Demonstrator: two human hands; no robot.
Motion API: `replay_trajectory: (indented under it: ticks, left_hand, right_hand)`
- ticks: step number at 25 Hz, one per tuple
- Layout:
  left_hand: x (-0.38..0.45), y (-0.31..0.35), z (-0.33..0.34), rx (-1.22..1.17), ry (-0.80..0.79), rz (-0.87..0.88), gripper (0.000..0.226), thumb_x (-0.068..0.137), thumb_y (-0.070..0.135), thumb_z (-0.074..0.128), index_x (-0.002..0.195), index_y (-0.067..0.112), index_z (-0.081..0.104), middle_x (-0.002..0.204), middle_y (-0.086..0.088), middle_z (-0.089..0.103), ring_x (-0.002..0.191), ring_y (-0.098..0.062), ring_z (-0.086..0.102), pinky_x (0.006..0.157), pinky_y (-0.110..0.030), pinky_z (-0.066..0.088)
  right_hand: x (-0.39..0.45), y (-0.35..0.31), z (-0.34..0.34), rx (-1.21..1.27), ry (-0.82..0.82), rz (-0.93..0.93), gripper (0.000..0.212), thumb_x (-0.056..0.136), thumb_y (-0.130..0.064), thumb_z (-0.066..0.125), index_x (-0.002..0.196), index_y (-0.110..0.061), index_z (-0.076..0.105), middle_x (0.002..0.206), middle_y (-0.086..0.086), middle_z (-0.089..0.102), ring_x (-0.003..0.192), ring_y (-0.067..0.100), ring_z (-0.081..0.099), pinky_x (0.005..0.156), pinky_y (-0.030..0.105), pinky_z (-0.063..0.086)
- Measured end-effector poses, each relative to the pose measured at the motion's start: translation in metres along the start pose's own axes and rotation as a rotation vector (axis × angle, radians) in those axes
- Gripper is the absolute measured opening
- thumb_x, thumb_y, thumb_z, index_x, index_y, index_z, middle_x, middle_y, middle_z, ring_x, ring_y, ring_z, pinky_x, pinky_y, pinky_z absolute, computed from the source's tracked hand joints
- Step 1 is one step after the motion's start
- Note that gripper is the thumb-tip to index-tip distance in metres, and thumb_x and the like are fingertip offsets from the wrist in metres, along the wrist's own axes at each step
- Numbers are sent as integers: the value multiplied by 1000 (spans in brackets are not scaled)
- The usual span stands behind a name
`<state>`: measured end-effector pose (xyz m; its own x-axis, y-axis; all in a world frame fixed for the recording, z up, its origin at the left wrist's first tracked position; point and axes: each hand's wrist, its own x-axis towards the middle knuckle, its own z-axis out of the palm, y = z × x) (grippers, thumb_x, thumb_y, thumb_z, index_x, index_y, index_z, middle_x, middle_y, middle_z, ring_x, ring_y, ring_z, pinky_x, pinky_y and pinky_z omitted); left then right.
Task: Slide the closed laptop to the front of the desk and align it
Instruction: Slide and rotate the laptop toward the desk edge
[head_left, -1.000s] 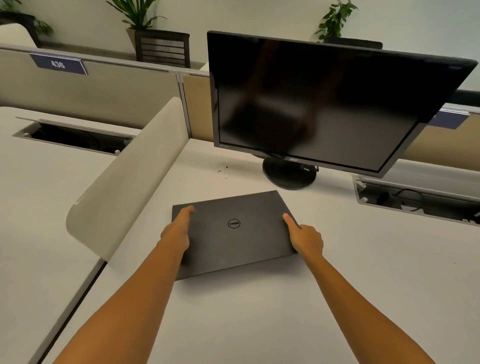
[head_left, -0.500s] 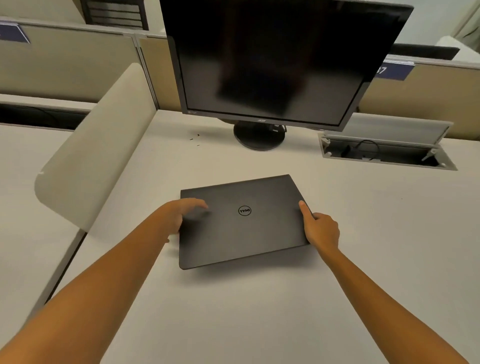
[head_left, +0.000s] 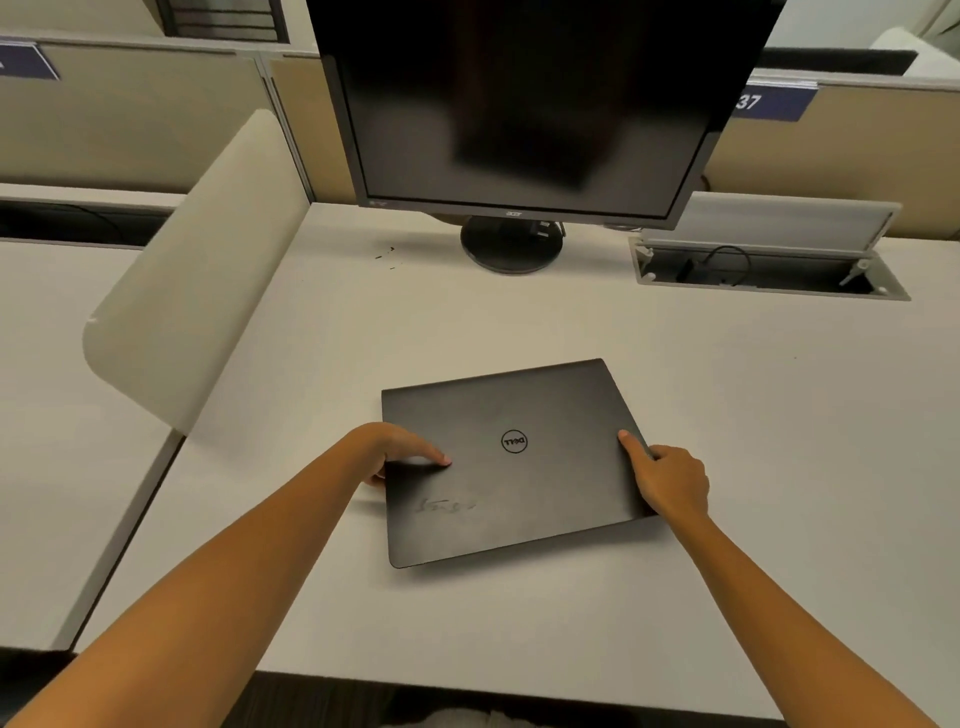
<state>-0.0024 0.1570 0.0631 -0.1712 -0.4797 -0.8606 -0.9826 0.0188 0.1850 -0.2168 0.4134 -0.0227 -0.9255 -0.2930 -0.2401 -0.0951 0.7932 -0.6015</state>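
Observation:
A closed dark grey laptop (head_left: 519, 483) with a round logo lies flat on the white desk (head_left: 519, 613), turned a little counter-clockwise against the desk's front edge. My left hand (head_left: 395, 447) grips its left edge, fingers on the lid and thumb tucked at the side. My right hand (head_left: 670, 483) holds its right edge near the front corner, index finger stretched along the lid. A strip of bare desk lies between the laptop and the front edge.
A black monitor (head_left: 530, 104) on a round stand (head_left: 511, 244) stands behind the laptop. An open cable tray (head_left: 769, 270) sits at the back right. A curved beige divider (head_left: 208, 270) bounds the desk on the left. Partition walls run along the back.
The laptop has slid toward me, away from the monitor stand. My left hand shifted from the lid's far left corner to gripping the left edge. The camera tilted downward.

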Motion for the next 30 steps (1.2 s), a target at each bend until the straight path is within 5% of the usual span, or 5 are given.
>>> replay_trajectory:
  ticks: [8, 13, 15, 21, 30]
  left_hand:
    - [9, 0, 2, 182, 4, -23, 75, 80, 50, 78, 136, 15, 43, 115, -6, 50, 75, -16, 62, 37, -30, 38]
    - [14, 6, 3, 41, 185, -3, 99, 69, 40, 90, 143, 9, 33, 134, -16, 53, 106, -32, 66, 45, -36, 45]
    - [18, 10, 13, -72, 318, 68, 126, 61, 39, 94, 152, 11, 12, 146, -19, 37, 128, -37, 49, 76, -43, 53]
    - [29, 21, 49, -145, 350, 82, 151, 48, 56, 94, 158, 24, -4, 159, -22, 4, 147, -41, 18, 117, -47, 28]
    - [45, 28, 64, -155, 379, 7, 173, 24, 71, 88, 155, 31, -18, 157, -22, -5, 146, -42, 5, 116, -51, 23]
  right_hand:
    - [6, -4, -12, -176, -23, 76, 58, 84, -62, 61, 68, -8, 49, 65, 6, 56, 59, 20, 53, 51, 27, 35]
    - [21, -36, -24, -185, 125, -127, 35, 86, -48, 64, 84, -14, 57, 81, 4, 62, 73, 24, 58, 63, 30, 40]
    - [37, -52, -26, -78, 31, -153, 34, 87, -44, 67, 98, -13, 59, 96, 7, 66, 88, 28, 63, 71, 32, 44]
    - [59, -83, -4, -135, -310, -133, 97, 75, -49, 80, 148, -9, 31, 149, 16, 39, 133, 37, 44, 107, 45, 41]
    - [52, -122, 20, -397, -348, 12, 136, 61, -59, 86, 157, -11, 2, 162, 16, 10, 148, 40, 13, 116, 53, 21]
